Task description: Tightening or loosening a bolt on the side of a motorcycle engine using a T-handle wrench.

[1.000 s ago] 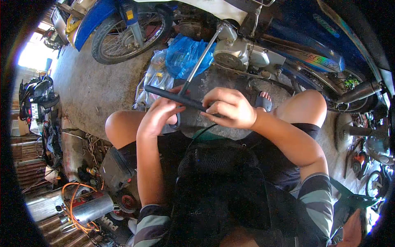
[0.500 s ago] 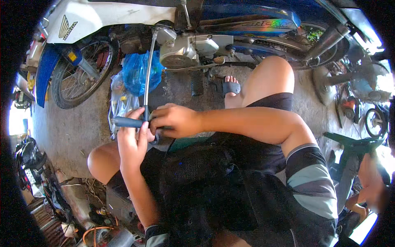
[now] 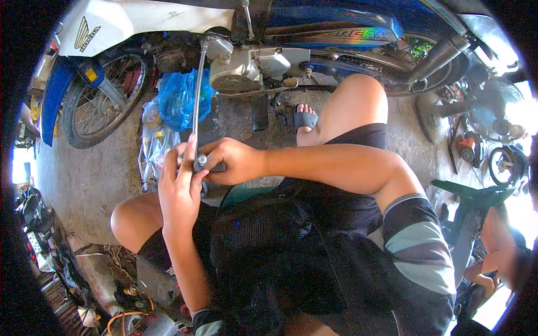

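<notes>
A long metal T-handle wrench runs from the motorbike's engine toward me. Its far end meets the engine's upper left part, though the fastener there is too small to make out. My left hand is closed round the near end of the shaft, fingers pointing up along it. From the right, my right hand grips the dark crossbar, part of which shows below its fingers. Both hands are close together above my lap.
A blue plastic bag and a clear bag lie left of the shaft. Beyond them is the motorbike's front wheel. My sandalled foot rests under the engine. At right are a fan, a green stool and another person's arm.
The wrench's crossbar has turned: its grip stuck out to the left and now points right. My right hand has closed on it. The view has shifted slightly.
</notes>
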`<state>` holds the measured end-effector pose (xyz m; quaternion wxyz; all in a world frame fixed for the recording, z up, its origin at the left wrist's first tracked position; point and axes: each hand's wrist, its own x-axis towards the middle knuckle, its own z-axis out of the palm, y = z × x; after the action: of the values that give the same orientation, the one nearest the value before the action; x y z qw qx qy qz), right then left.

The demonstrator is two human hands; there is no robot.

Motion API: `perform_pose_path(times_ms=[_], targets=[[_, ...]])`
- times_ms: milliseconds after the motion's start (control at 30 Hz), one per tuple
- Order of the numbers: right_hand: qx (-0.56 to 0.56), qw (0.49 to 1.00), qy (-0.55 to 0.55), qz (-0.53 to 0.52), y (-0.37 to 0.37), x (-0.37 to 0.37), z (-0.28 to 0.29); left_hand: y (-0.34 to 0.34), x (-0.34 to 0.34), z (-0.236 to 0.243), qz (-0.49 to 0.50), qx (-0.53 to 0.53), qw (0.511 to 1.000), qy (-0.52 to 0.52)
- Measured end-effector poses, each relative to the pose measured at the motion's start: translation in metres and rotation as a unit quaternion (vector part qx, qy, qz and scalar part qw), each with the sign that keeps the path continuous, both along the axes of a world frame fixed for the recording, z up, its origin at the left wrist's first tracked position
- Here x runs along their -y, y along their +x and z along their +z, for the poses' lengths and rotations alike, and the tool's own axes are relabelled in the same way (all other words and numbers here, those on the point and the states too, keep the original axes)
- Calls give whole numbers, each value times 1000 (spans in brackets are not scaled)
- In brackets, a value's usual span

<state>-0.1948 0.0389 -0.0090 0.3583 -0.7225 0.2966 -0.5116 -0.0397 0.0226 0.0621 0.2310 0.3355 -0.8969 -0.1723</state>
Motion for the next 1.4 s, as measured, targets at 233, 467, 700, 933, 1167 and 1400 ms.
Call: perform_pose_path(times_ms=[233, 467, 700, 933, 1167, 1400], targets=[[-156, 983, -33, -92, 11, 5, 12, 4, -1, 7, 15, -19, 999, 44], [-268, 960, 61, -55, -19, 32, 44, 13, 3, 7, 25, 50, 998, 25], [85, 906, 404, 93, -22, 27, 46, 10, 7, 8, 10, 38, 999, -11], [198, 847, 493, -24, -9, 39, 29, 0, 2, 8, 10, 128, 987, -99], [197, 865, 449, -104, -4, 56, 19, 0, 0, 5, -24, 168, 965, -199], [233, 867, 424, -121, 0, 52, 27, 3, -8, -17, 363, 94, 918, -130]])
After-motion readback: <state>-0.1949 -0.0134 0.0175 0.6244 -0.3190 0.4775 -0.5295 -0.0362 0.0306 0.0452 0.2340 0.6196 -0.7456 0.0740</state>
